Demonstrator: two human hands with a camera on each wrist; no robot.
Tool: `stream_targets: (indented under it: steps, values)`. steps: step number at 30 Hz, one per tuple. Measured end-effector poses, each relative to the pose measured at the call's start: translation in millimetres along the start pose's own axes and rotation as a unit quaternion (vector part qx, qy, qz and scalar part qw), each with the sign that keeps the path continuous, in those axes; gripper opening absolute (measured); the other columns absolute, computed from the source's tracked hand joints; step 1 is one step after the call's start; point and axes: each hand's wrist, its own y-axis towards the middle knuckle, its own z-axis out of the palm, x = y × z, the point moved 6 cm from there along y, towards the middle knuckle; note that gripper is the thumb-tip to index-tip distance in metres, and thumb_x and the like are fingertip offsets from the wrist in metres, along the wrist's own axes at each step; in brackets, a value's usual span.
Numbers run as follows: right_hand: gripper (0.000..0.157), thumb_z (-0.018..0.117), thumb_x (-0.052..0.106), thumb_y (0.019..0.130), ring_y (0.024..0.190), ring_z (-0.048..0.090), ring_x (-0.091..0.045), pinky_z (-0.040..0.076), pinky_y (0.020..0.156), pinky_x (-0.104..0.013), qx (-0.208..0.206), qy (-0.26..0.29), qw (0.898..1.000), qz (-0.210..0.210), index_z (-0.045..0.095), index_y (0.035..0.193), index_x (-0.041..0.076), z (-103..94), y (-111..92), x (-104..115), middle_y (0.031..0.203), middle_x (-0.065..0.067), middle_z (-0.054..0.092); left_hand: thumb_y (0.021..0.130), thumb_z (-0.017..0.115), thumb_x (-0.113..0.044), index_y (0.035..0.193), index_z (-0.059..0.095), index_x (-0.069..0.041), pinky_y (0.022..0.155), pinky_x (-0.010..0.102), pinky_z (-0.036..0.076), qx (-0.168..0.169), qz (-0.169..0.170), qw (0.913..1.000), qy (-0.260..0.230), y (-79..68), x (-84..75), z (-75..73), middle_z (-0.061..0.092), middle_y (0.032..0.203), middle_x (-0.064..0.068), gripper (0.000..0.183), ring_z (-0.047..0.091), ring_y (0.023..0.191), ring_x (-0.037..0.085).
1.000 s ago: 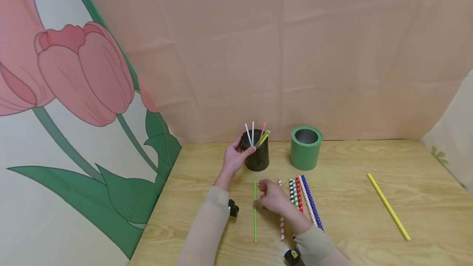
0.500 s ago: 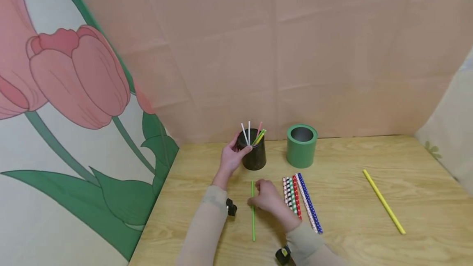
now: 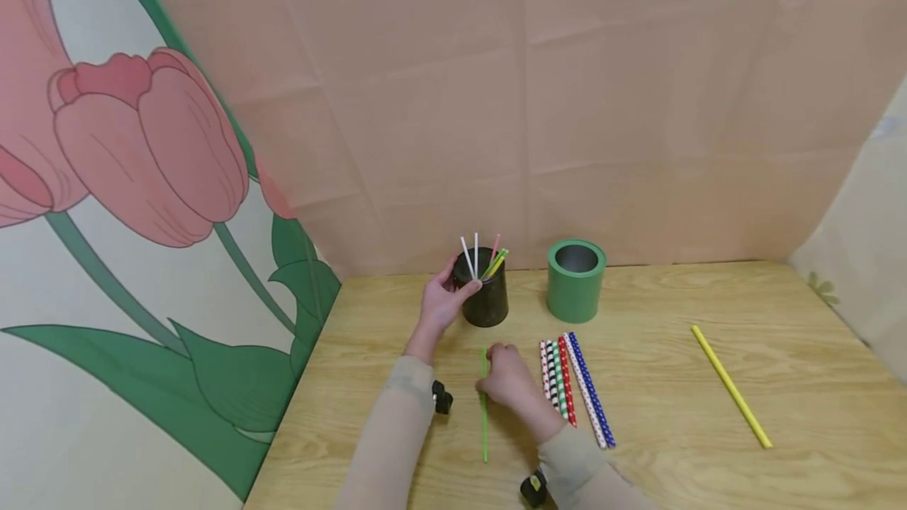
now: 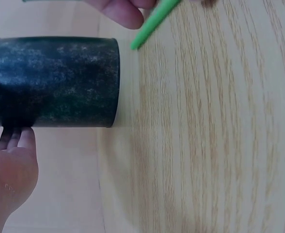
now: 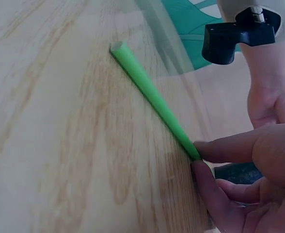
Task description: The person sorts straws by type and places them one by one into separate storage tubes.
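Note:
My left hand (image 3: 439, 304) holds the black cup (image 3: 489, 307) at its left side, thumb near the rim. Two white straws, a pink one and several green and yellow straws (image 3: 498, 261) lean inside the cup, which stands upright. On the table lies a plain green straw (image 3: 485, 435), pinched near its middle between thumb and finger of my right hand (image 3: 512, 378). The right wrist view shows that pinch closely, the straw (image 5: 152, 94) still along the wood. In the left wrist view the cup's dark wall (image 4: 55, 82) fills the left side.
A green cup (image 3: 574, 293) stands right of the black one. Several patterned paper straws (image 3: 563, 376) lie grouped right of my right hand. Farther right lies a thick yellow straw (image 3: 732, 386). A pink cloth backdrop (image 3: 602, 101) rises behind the table (image 3: 652, 352).
The pink-and-white straw that lay apart now sits against the other patterned straws. My right hand's thumb and finger have closed on the green straw. The left hand stays on the black cup.

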Motion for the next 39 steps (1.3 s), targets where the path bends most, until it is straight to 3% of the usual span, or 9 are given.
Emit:
stream_targets:
  steps: [6,13,18,23,25,30,34,39]
  values:
    - [0.047,0.080,-0.006,0.066,0.085,0.059,-0.033,0.059,0.081,-0.050,-0.014,-0.012,1.000,-0.022,0.066,0.110,-0.012,-1.6,1,1,0.094,-0.019,0.058,0.092,0.087,-0.012,0.160,0.043,0.004,0.124,0.039,0.036,-0.003,0.001,1.0000,0.005,1.2,0.2,-1.0,0.041,0.166,0.020,0.082,0.042,0.152,0.030]
    - [0.053,0.085,-0.001,0.060,0.084,0.058,-0.031,0.059,0.079,-0.046,-0.001,-0.007,1.000,-0.007,0.068,0.109,-0.010,-1.4,3,-2,0.094,-0.017,0.058,0.092,0.087,-0.012,0.160,0.045,0.003,0.124,0.040,0.037,-0.005,0.002,0.9999,0.009,1.1,0.6,-1.0,0.043,0.165,0.021,0.082,0.043,0.151,0.031]
    - [0.049,0.085,0.003,0.062,0.083,0.057,-0.026,0.056,0.073,-0.039,0.029,0.014,0.999,0.005,0.069,0.107,-0.007,-1.6,5,-9,0.089,-0.011,0.060,0.092,0.087,-0.011,0.159,0.047,0.001,0.123,0.040,0.037,-0.004,-0.004,1.0000,0.002,-0.6,5.3,0.6,0.044,0.163,0.022,0.080,0.043,0.151,0.031]
    - [0.038,0.081,0.002,0.069,0.069,0.060,-0.021,0.054,0.060,-0.031,0.078,0.042,0.996,0.014,0.067,0.104,-0.006,-3.1,5,-11,0.082,-0.008,0.061,0.091,0.086,-0.009,0.159,0.047,0.002,0.123,0.041,0.037,-0.005,-0.009,0.9999,-0.010,-4.1,6.7,0.4,0.045,0.162,0.024,0.079,0.043,0.151,0.032]
    - [0.040,0.080,0.000,0.071,0.063,0.062,-0.019,0.055,0.056,-0.029,0.094,0.060,0.994,0.021,0.067,0.108,-0.007,-3.5,5,-12,0.082,-0.008,0.061,0.091,0.087,-0.010,0.159,0.047,0.002,0.123,0.041,0.037,-0.006,-0.009,0.9999,-0.010,-4.6,7.0,0.3,0.045,0.162,0.023,0.079,0.043,0.151,0.032]
    - [0.061,0.079,-0.003,0.073,0.059,0.065,-0.019,0.058,0.055,-0.030,0.115,0.092,0.988,0.037,0.063,0.131,-0.010,-5.1,5,-15,0.088,-0.010,0.063,0.091,0.087,-0.008,0.159,0.047,0.002,0.124,0.040,0.037,-0.005,-0.005,0.9999,-0.011,-3.4,6.5,0.2,0.044,0.163,0.022,0.079,0.043,0.151,0.030]
    - [0.074,0.079,-0.004,0.074,0.063,0.067,-0.023,0.060,0.056,-0.034,0.128,0.132,0.982,0.050,0.057,0.145,-0.005,-8.1,6,-17,0.096,-0.012,0.064,0.091,0.086,-0.006,0.159,0.045,0.003,0.125,0.042,0.035,-0.005,0.003,0.9998,-0.018,-0.2,4.0,-0.1,0.041,0.165,0.023,0.080,0.041,0.152,0.032]
    - [0.081,0.075,-0.007,0.076,0.064,0.064,-0.022,0.060,0.056,-0.035,0.146,0.182,0.971,0.052,0.052,0.154,0.000,-8.0,7,-20,0.092,-0.011,0.062,0.092,0.084,-0.004,0.159,0.042,0.006,0.125,0.045,0.034,0.008,-0.005,1.0000,0.001,-1.3,-6.6,-0.3,0.039,0.164,0.027,0.080,0.040,0.152,0.036]
